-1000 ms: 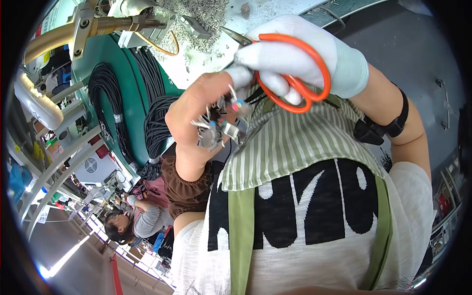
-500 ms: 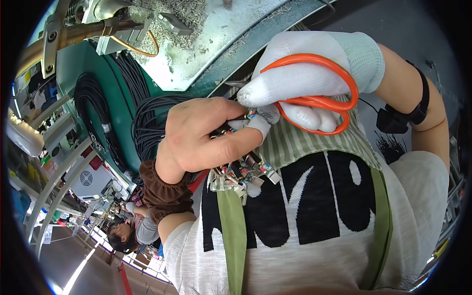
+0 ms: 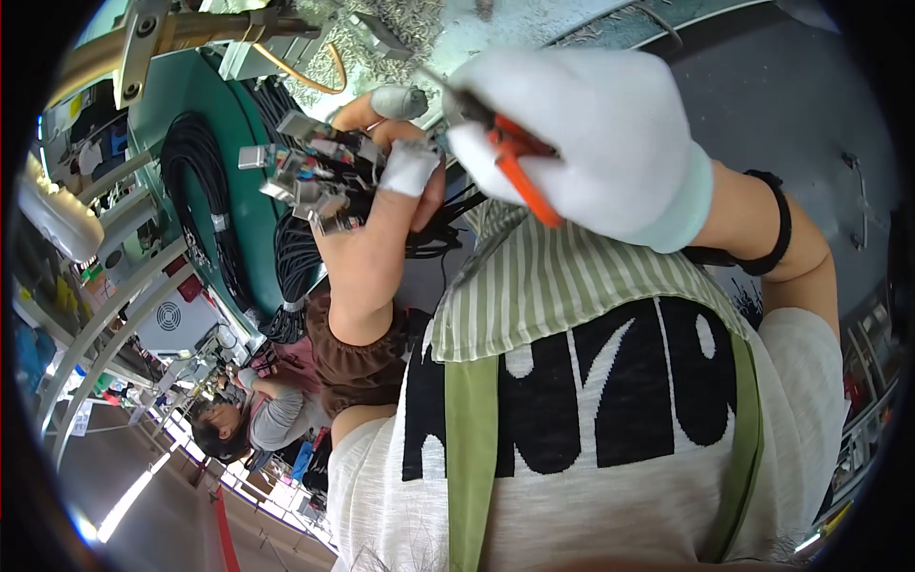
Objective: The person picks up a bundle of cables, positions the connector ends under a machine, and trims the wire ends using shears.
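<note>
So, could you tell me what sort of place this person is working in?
Probably a factory floor for cable or wire-harness assembly: coils of black cable hang on a green bench, the left hand holds a bunch of small connectors, and another worker sits further along.

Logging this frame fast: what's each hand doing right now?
Left hand: closed on a bundle of metal connectors with black cables.
Right hand: gloved, closed on orange-handled scissors.

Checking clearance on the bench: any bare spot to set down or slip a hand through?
Bare grey surface right of the white-gloved right hand holding orange-handled scissors. Crowded left: bare left hand grips a cluster of metal connectors, beside black cable coils.
</note>
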`<state>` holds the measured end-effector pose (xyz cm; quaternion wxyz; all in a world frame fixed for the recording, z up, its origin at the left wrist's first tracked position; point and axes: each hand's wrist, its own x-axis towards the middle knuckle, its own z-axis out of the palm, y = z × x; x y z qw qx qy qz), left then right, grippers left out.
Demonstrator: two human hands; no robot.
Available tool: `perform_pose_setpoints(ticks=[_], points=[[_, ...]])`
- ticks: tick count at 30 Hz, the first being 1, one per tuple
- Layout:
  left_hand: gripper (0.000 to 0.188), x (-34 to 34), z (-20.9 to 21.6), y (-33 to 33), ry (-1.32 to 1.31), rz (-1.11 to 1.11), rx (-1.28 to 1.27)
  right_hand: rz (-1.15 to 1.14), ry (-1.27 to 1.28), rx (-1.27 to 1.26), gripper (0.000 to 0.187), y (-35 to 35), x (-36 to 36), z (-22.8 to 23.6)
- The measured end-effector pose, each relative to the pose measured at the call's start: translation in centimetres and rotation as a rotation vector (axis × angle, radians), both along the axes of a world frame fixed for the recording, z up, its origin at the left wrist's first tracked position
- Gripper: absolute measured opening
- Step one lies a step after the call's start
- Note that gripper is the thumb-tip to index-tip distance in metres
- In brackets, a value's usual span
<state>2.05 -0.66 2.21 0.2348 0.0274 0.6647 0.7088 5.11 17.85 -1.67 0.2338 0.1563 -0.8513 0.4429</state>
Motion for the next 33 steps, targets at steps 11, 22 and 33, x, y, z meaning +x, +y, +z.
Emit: perform_pose_setpoints(ticks=[11,22,33], points=[[0.025,-0.5,-1.8,1.2,0.425,0.092,-0.309,-0.009,-0.139,0.206,0.010,0.8,0.9,0.0],[0.023,0.0,-2.2,1.2,0.521,0.043,-0.255,0.154,-0.238,-0.181,0.012,0.5,0.4,-0.6],[0.025,-0.4,-2.2,1.2,0.215,0.126,-0.258,0.170,-0.256,-0.028,0.016,0.4,-0.4,-1.5]])
